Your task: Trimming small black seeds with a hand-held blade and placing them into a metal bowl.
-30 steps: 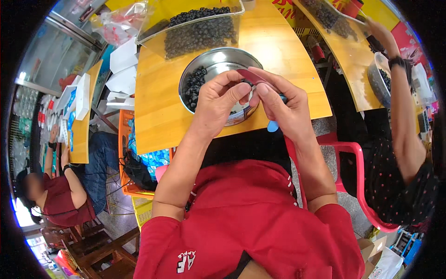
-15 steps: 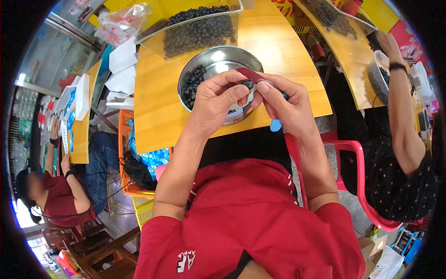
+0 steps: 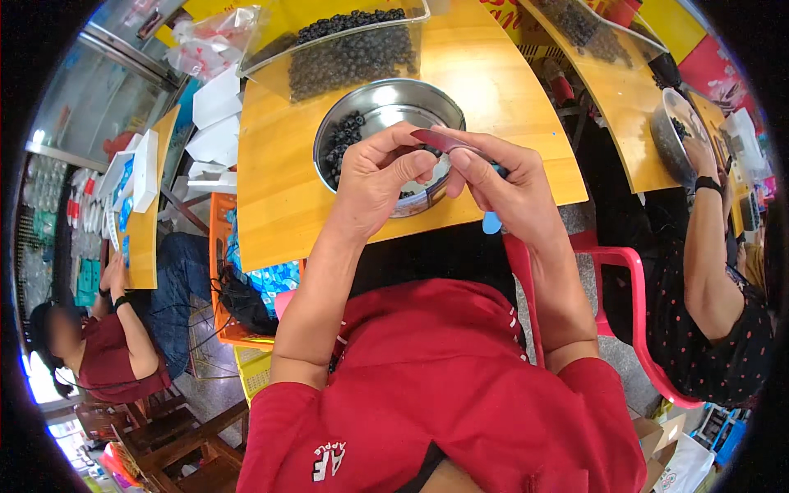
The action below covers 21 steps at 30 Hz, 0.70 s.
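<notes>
My right hand (image 3: 501,177) is closed round a knife (image 3: 437,140) with a dark reddish blade. A blue end, apparently of its handle (image 3: 491,222), shows below the hand. My left hand (image 3: 382,177) pinches with thumb and forefinger at the blade's tip. A small black round piece (image 3: 432,151) shows between the hands, mostly hidden by the fingers. Both hands are over the near rim of a round steel bowl (image 3: 444,105). Several similar black pieces (image 3: 341,140) lie at the bowl's left side.
Behind the bowl stands a clear plastic bin (image 3: 329,78) full of black pieces, on the wooden table (image 3: 275,172). An orange crate (image 3: 220,238) with blue packets is at the table's left. People work at tables on both sides. A pink chair (image 3: 633,271) stands to my right.
The blade has shifted slightly left across my fingers, and the black piece is more hidden. The co-worker at right has moved a hand from the bin to a bowl; the person at left has lowered one hand.
</notes>
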Motion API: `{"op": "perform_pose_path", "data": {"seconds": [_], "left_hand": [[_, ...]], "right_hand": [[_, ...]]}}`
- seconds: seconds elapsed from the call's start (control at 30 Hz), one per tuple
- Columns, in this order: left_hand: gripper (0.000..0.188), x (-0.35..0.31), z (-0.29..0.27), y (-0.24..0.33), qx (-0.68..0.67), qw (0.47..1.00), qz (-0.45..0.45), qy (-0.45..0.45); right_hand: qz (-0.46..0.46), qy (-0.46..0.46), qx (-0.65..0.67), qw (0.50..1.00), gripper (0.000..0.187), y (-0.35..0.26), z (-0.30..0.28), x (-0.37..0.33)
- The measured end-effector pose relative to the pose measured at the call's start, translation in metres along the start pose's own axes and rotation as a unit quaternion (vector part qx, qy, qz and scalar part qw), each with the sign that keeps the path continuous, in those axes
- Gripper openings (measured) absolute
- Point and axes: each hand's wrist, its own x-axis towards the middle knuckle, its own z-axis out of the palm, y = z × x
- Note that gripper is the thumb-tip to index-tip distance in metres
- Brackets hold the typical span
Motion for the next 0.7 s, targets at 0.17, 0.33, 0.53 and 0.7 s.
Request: {"op": "perform_pose_path", "data": {"seconds": [0.17,0.33,0.53,0.7], "left_hand": [[0.017,-0.002,-0.003,-0.003,0.010,1.000,0.000,-0.003],[0.018,-0.001,0.003,0.002,-0.004,1.000,-0.010,0.005],[0.019,-0.002,0.011,0.006,0.088,0.995,0.040,-0.004],[0.021,-0.004,0.018,0.006,0.057,0.998,0.036,-0.005]], "right_hand": [[0.008,0.008,-0.009,1.000,0.025,0.006,-0.006,0.001],[0.036,0.032,0.019,0.999,0.025,0.004,-0.003,0.001],[0.029,0.092,0.012,0.995,0.027,0.003,0.003,0.002],[0.019,0.089,0.060,0.994,0.026,0.005,0.003,0.001]]}}
